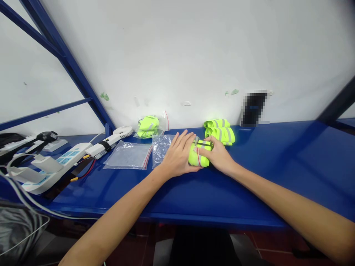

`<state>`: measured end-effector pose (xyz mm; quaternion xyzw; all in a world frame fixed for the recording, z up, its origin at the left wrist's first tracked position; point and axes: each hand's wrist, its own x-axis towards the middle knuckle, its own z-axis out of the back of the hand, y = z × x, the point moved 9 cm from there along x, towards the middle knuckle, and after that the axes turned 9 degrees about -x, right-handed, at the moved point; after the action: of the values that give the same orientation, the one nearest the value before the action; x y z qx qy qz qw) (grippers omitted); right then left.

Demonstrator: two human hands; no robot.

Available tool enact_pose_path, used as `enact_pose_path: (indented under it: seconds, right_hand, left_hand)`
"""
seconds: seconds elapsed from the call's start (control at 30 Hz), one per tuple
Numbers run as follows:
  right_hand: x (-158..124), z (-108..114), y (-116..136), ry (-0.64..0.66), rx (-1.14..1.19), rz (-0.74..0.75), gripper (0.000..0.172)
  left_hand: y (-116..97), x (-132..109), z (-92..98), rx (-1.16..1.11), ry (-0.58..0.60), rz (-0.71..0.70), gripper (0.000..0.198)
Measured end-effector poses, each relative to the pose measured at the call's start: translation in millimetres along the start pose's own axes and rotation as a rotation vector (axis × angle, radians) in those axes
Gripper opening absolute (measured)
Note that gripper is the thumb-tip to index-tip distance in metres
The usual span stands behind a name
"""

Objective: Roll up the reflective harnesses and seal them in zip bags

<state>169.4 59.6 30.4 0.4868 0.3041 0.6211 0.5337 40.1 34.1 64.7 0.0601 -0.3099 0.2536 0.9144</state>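
A rolled neon-yellow reflective vest (203, 147) with silver strips lies partly inside a clear zip bag (161, 149); the bag's red zip line crosses the vest. My left hand (180, 153) lies flat over the bag and the vest's left end, fingers stretched out and thumb along the near edge. Closed on the vest's right end is my right hand (220, 155), thumb and fingers pinching it. The part of the vest under my left palm is hidden. Just behind my right hand are two more rolled vests (222, 135).
Left of my hands lies a flat clear zip bag (129, 155). Behind it sits a bagged yellow vest (148, 126). A small white fan (122, 132), a power strip (65, 159) and cables occupy the left side. A pixelated dark object (253, 109) leans against the wall.
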Motion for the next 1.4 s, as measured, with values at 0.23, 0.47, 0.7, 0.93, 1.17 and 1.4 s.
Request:
enact_pose_path:
  seconds: [0.23,0.47,0.7,0.93,1.17,1.4]
  right_hand:
    - [-3,-1,8,0.009,-0.141,0.157,0.04]
    - [-8,-1,11,-0.043,-0.126,0.172,0.03]
    - [-10,-4,15,-0.023,-0.096,0.166,0.029]
    - [-7,-8,13,0.092,-0.086,0.134,0.032]
    - [-4,-10,11,0.187,0.036,0.092,0.026]
    - [-2,-8,9,0.227,0.049,0.029,0.039]
  left_hand:
    - [2,-3,-14.6,0.009,0.108,-0.007,0.084]
    - [4,-2,-16.0,-0.038,0.133,0.029,0.078]
    - [5,-3,-19.6,-0.005,0.144,0.045,0.083]
    - [6,-6,-22.0,-0.003,0.16,0.038,0.081]
    - [9,-6,-20.2,-0.004,0.153,0.079,0.081]
    - [13,-6,-19.7,0.015,0.151,0.114,0.08]
